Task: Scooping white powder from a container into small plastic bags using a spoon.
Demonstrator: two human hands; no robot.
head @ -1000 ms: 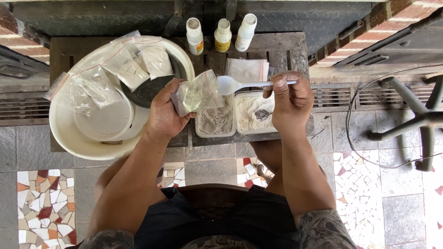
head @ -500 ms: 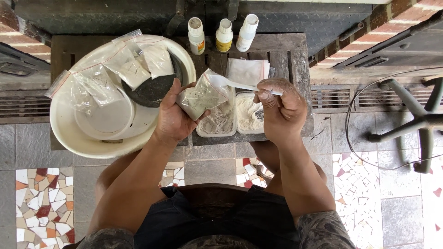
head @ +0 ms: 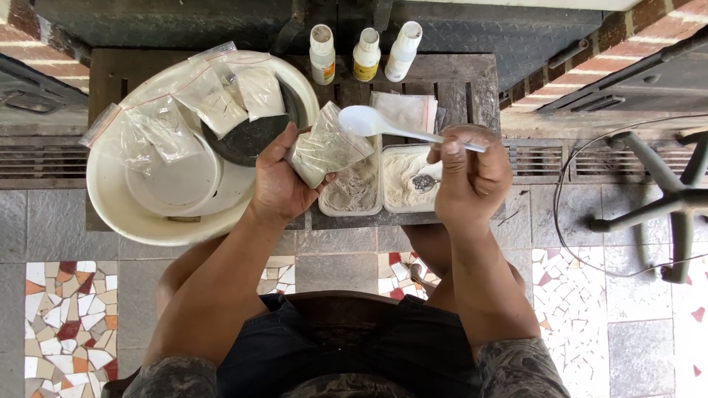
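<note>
Wood bench (head: 472, 74) | L hand (head: 276, 180) grips clear powder bag (head: 328, 147) | R hand (head: 468, 173) pinches white spoon (head: 383, 124) just beside bag mouth

Clear glossy plastic bag (head: 324, 151), smooth white plastic spoon (head: 383, 125) (slightly shiny), rough wooden table (head: 457, 81), glazed basin (head: 125, 214).

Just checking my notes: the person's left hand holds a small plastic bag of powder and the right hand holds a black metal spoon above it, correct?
Not quite. The head view shows the spoon in the right hand is white plastic, not black metal. The left hand does hold the small plastic bag of powder.
</note>
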